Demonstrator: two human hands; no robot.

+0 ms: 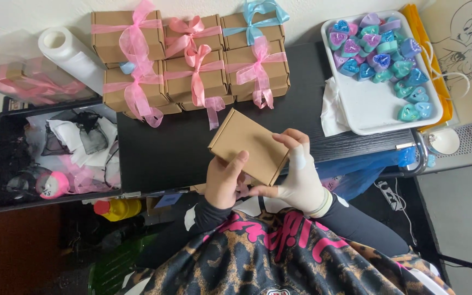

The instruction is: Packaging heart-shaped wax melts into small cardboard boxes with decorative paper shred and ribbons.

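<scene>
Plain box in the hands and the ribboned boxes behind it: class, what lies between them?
In the head view, only bare black tabletop separates the plain box from the ribboned boxes; one pink ribbon tail hangs into the gap.

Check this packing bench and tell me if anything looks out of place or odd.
One thing stands out: among the stacked ribboned boxes, all carry pink bows except one with a blue ribbon at the back right. The plain box, held by the left hand and the right hand, has no ribbon. Nothing looks spilled or damaged.
</scene>
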